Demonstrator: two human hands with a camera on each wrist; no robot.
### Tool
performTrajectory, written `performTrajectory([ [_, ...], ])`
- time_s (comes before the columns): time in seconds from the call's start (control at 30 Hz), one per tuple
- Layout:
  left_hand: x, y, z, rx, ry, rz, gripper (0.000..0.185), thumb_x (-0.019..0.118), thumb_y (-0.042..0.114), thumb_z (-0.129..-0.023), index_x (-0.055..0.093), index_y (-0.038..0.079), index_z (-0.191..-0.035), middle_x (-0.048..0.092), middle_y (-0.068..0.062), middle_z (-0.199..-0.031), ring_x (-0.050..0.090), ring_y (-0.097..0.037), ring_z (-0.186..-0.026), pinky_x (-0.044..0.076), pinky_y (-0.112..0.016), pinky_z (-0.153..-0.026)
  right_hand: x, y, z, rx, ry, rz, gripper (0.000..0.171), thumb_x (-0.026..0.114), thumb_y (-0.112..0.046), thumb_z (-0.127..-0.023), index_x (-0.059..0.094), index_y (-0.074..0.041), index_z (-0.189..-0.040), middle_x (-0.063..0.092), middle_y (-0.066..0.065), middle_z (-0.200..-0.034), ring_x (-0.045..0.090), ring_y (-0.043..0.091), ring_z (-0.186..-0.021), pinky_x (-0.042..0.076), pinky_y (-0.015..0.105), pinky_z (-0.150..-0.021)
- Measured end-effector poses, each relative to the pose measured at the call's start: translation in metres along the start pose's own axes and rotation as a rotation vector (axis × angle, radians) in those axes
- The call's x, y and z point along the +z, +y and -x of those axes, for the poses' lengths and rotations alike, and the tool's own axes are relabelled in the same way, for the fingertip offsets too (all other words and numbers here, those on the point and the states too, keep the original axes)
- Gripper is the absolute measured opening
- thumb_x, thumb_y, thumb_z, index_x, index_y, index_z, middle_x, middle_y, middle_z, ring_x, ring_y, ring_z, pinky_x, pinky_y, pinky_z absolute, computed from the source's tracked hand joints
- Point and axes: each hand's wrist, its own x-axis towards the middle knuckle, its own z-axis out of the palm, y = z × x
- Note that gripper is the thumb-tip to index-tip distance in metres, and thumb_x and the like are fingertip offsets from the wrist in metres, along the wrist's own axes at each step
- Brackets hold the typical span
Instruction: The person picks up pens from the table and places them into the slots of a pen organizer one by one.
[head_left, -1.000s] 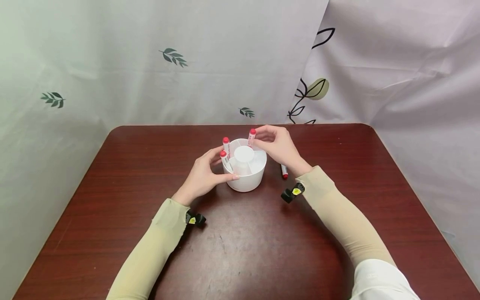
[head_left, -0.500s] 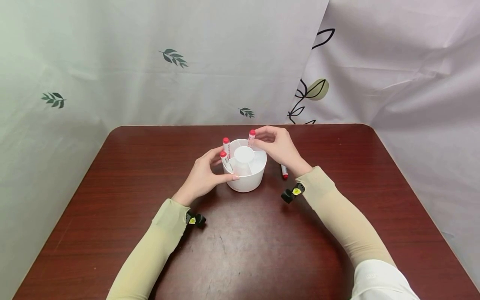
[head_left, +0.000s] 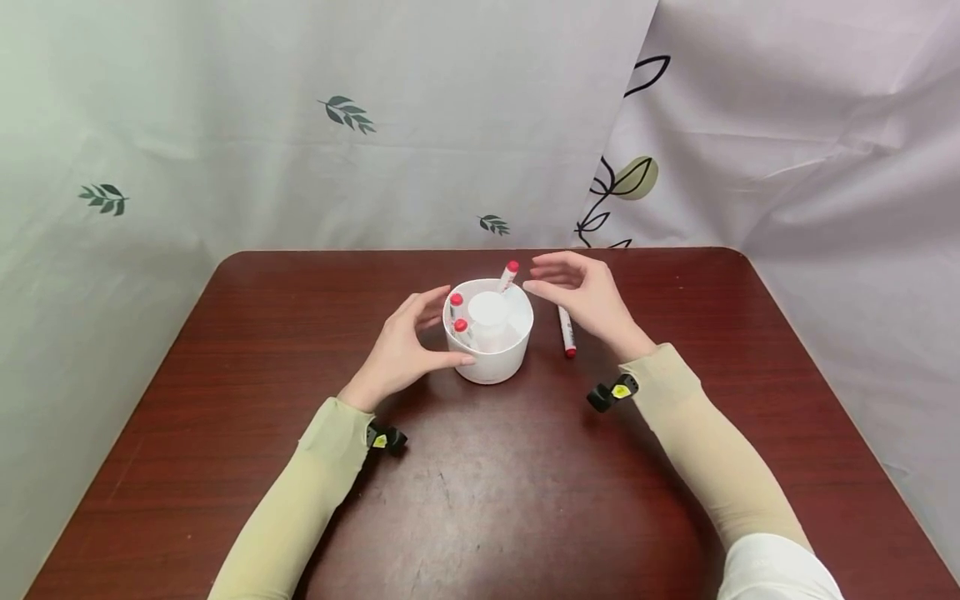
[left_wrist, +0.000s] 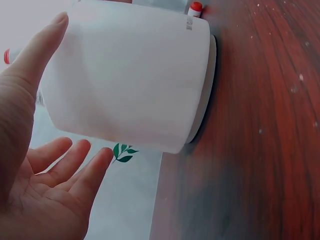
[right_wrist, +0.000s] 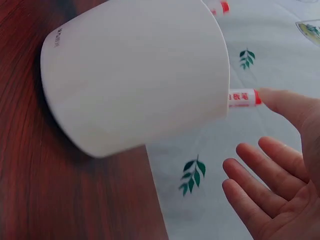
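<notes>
between my two hands (head_left: 401,350) (head_left: 588,296) on the table (head_left: 225,375) i count one white round holder (head_left: 491,354) with three red-capped markers (head_left: 507,275) standing in its compartments, plus a fourth marker (head_left: 566,331) lying flat under my right hand. my left thumb touches the holder's wall, fingers relaxed; my right hand hovers just beside it, fingers straight, gripping nothing.

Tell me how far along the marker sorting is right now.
Three red-capped white markers already stand in the round white divided holder. The right hand hovers open beside the holder, holding nothing, while the left hand touches the holder's side with its thumb. One red-capped marker on the dark wooden table, right of the holder, is left to go in.
</notes>
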Motion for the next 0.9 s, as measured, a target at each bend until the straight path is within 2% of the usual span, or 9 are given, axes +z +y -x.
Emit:
performTrajectory([
  [0.27, 0.003, 0.004, -0.002, -0.018, -0.011, -0.039, 0.102, 0.098, 0.036, -0.068, 0.045, 0.019, -0.154, 0.053, 0.004, -0.144, 0.061, -0.021, -0.122, 0.047, -0.04, -0.107, -0.025, 0.011, 0.016, 0.037, 0.047, 0.02, 0.046, 0.086, -0.036, -0.084, 0.073, -0.016, -0.123, 0.074, 0.003, -0.113, 0.071, 0.018, -0.1, 0.056, 0.03, -0.089],
  [0.53, 0.004, 0.005, -0.003, -0.018, -0.005, -0.036, 0.101, 0.098, 0.035, -0.068, 0.047, 0.017, -0.153, 0.055, 0.006, -0.142, 0.062, -0.02, -0.12, 0.047, -0.039, -0.107, -0.045, 0.024, 0.033, 0.093, 0.07, 0.095, 0.046, 0.086, -0.034, -0.085, 0.072, -0.014, -0.124, 0.073, 0.007, -0.116, 0.072, 0.018, -0.098, 0.058, 0.024, -0.081],
  [0.77, 0.005, 0.005, -0.002, -0.032, -0.007, -0.029, 0.099, 0.097, 0.037, -0.069, 0.048, 0.019, -0.153, 0.056, 0.006, -0.143, 0.062, -0.02, -0.121, 0.046, -0.039, -0.108, -0.047, 0.037, 0.043, 0.134, 0.051, 0.193, 0.047, 0.088, -0.033, -0.083, 0.073, -0.008, -0.121, 0.075, 0.009, -0.109, 0.073, 0.019, -0.094, 0.058, 0.021, -0.078],
  [0.9, 0.006, 0.005, -0.002, -0.035, -0.007, -0.025, 0.098, 0.097, 0.036, -0.069, 0.048, 0.021, -0.153, 0.056, 0.006, -0.142, 0.062, -0.02, -0.121, 0.047, -0.039, -0.107, -0.041, 0.044, 0.047, 0.162, 0.022, 0.255, 0.051, 0.088, -0.032, -0.082, 0.072, -0.004, -0.121, 0.074, 0.01, -0.106, 0.073, 0.022, -0.092, 0.058, 0.024, -0.078],
])
